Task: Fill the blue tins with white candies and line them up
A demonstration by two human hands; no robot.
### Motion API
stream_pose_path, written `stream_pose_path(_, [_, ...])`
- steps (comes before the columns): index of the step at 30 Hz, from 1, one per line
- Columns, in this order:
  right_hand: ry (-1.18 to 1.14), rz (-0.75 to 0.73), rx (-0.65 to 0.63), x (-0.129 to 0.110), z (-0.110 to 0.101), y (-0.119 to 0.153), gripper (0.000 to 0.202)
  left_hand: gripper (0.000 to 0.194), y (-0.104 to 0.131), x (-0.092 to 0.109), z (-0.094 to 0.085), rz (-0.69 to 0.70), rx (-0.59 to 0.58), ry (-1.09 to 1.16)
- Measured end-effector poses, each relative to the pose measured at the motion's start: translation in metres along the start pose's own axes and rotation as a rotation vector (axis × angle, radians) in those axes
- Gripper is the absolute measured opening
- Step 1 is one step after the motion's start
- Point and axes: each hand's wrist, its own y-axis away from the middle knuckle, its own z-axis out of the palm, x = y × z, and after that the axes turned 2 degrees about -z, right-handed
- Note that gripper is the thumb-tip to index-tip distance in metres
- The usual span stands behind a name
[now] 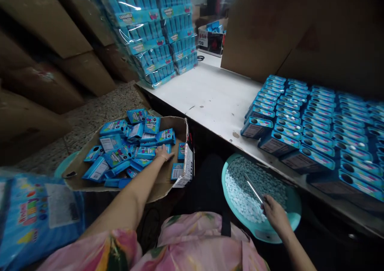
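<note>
My left hand (162, 153) reaches into a torn-edged cardboard box (180, 123) on the left. Its thumb is spread from the fingers, and the fingertips touch the small blue candy boxes (117, 156) heaped inside; no firm hold shows. On the right, my right hand (274, 212) is closed around a narrow, shiny metal scoop (254, 187). The scoop's far end rests among small pale candies (240, 191), which fill a turquoise basin (262, 236). The basin sits below the table edge.
Rows of upright blue boxes with dark round holes on top (300, 119) stand along the white table (210, 99). Wrapped display packs (153, 35) are stacked at its far left. Large cartons (270, 27) rise behind. A blue printed bag (42, 219) lies near my left arm.
</note>
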Motion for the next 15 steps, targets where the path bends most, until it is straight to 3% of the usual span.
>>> stream_pose_path(4, [-0.051,-0.024,0.007,-0.01,0.0,0.004,0.035,0.079,0.001,0.01,-0.003,-0.027,-0.016,0.102])
stream_pose_path(7, [-0.204,-0.011,-0.021,-0.006,0.001,0.004,0.035,0.071,0.019,0.01,-0.025,0.058,-0.09,0.229])
stream_pose_path(11, [-0.355,-0.001,-0.075,0.003,0.008,0.002,0.034,0.086,0.075,0.019,-0.072,0.376,-0.235,0.75])
stream_pose_path(15, [-0.027,-0.095,-0.06,-0.001,0.008,-0.003,0.025,0.105,0.149,0.052,-0.104,0.636,-0.178,0.829])
